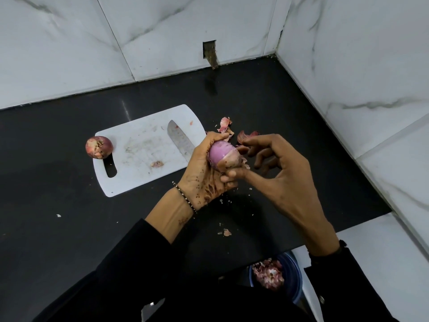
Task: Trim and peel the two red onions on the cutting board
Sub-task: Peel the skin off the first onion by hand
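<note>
My left hand (206,175) grips a partly peeled red onion (221,155) in the air just right of the white cutting board (139,163); its pale purple flesh shows on top. My right hand (278,180) touches the onion's lower side with its thumb tip, the other fingers loosely curled near a loose skin flap. A second red onion (99,147), still in its skin, sits on the board's left edge. A knife (180,139) lies on the board's right side, its handle hidden behind my left hand.
Torn onion skins (232,131) lie on the black counter (69,217) beyond my hands, with small scraps (226,232) nearer me. A blue bin (276,275) holding peels stands below the counter edge. Marble walls close the back and right.
</note>
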`<state>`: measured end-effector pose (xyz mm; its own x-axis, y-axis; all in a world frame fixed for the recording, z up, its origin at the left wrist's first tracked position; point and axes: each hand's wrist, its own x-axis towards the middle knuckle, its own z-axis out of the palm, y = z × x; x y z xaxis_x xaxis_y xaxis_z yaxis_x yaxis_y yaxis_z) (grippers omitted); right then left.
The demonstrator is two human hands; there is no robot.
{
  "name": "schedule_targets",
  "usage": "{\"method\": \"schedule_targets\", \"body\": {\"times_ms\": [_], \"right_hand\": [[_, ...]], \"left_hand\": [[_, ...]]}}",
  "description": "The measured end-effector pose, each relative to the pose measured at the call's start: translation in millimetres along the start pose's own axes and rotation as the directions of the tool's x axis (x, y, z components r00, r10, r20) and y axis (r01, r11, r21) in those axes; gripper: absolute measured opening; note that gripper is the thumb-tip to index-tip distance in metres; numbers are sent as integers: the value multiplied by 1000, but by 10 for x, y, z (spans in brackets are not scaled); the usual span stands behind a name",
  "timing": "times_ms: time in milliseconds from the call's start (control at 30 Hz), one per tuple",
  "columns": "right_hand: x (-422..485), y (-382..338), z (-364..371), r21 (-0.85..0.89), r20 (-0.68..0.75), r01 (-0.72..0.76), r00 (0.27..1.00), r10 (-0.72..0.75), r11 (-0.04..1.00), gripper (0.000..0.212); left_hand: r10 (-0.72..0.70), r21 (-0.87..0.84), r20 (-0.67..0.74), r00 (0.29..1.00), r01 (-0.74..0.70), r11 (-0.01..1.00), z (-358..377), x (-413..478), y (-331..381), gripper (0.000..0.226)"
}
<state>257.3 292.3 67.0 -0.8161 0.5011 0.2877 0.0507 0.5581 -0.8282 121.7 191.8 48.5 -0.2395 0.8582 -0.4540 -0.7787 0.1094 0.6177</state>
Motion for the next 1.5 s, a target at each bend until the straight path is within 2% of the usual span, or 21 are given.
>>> {"method": "schedule_targets", "body": {"times_ms": [133,267,433,567,767,933,1033,1100,1167,1267,1400,1500], "right_hand": [[50,0,69,-17,15,28,1000,-28,999,54],[73,-13,120,25,8,-17,1000,17,1000,50],[83,-46,134,73,7,-38,999,38,997,47],[91,-46,141,61,-15,-32,999,33,998,47],[79,-30,191,-23,-99,-14,995,12,1000,44],[78,4,189,-16,-126,-45,991,43,999,42],[82,15,194,-4,-133,-67,989,66,998,41],[80,41,195,21,-129,-91,987,93,996,39],[74,82,208,31,-120,-112,986,115,993,33],[47,122,256,28,-115,-145,982,147,989,24],[12,143,245,139,-119,-240,959,257,961,27],[27,149,213,143,-87,-246,962,259,959,30]], "left_hand": [[12,16,-71,997,-11,1000,21,10,-1,38],[16,60,-143,990,-8,998,47,17,55,32],[32,116,-113,993,-18,993,62,11,107,35],[17,96,-85,996,-8,995,70,38,138,31],[60,122,-106,993,-47,991,120,60,160,40],[130,216,-169,977,-92,972,130,113,147,43],[164,255,-173,971,-116,960,173,138,139,55],[146,266,-184,972,-94,959,175,177,141,59],[106,275,-153,983,-61,959,157,226,133,56],[76,308,-190,979,-14,951,102,279,107,51],[-4,318,-115,993,41,947,82,275,72,60],[-6,304,-94,996,35,952,72,268,40,63]]}}
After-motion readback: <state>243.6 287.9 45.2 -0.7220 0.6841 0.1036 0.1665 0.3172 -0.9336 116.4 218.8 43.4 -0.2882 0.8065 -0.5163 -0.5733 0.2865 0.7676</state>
